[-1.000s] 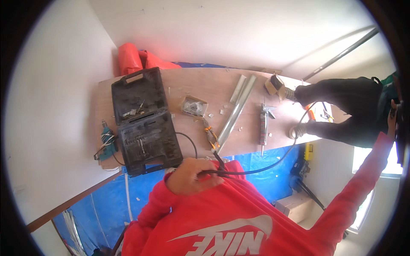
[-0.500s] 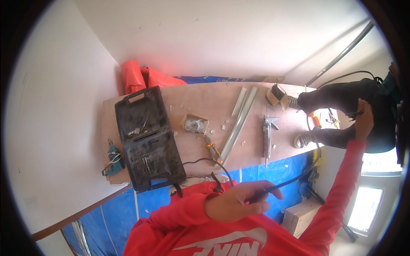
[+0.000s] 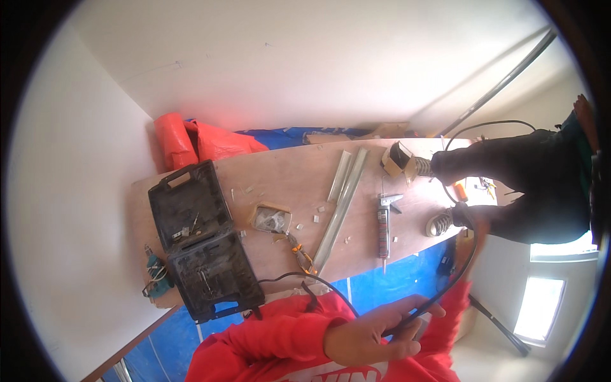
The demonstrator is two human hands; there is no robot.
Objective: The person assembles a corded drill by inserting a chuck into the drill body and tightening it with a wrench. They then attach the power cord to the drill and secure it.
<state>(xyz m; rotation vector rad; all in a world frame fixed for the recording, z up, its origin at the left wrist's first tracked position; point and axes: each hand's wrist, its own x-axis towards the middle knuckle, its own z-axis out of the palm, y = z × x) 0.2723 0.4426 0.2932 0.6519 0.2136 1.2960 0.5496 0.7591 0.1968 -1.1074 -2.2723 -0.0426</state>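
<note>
A black cable (image 3: 470, 257) passes through my left hand (image 3: 372, 337), whose fingers are curled round it in front of my red sweatshirt. From there the cable rises to the right, past the table edge and the feet of a person standing on the table. My right hand (image 3: 478, 243) is smeared by motion beside the cable, close to that person's shoe (image 3: 439, 224); its fingers cannot be made out. Another stretch of cable (image 3: 299, 275) curves from the open black tool case (image 3: 191, 207) toward my body.
The wooden table (image 3: 280, 184) carries a teal power drill (image 3: 156, 274), a small box (image 3: 272, 218), orange-handled pliers (image 3: 302, 256), plastic trunking strips (image 3: 344, 207), a caulking gun (image 3: 384, 229) and a carton (image 3: 398, 162). The person's dark-trousered legs (image 3: 509, 159) stand at the right end. Blue sheeting (image 3: 407, 280) lies below.
My right hand has come down and left from beside the person's legs to the cable by the shoe. The left hand has shifted slightly right and down, still round the cable. The view has tilted.
</note>
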